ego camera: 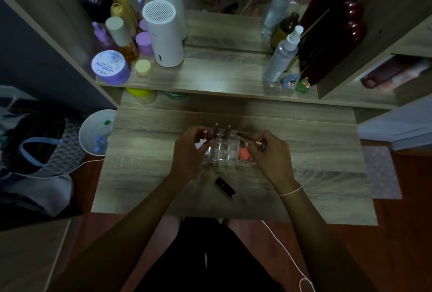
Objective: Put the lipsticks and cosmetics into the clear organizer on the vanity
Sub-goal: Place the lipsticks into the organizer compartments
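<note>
The clear organizer [224,153] sits mid-table on the wooden vanity [304,174]. Two dark red lipsticks [222,130] stand upright in its back compartments, and an orange sponge [244,154] lies in its right section. My left hand [189,151] pinches a small red-tipped lipstick [206,133] over the organizer's left side. My right hand [268,153] grips a slim rose-gold cosmetic tube [251,140], lying slanted above the right side. A black lipstick [225,187] lies flat on the table just in front of the organizer, between my forearms.
On the raised shelf stand a white cylindrical appliance [162,34], a purple jar [111,67], bottles and a yellow lid at left, spray bottles [281,57] and small figurines [297,83] at right. A white bin [97,131] stands left of the table. A white cable [287,252] runs across the floor.
</note>
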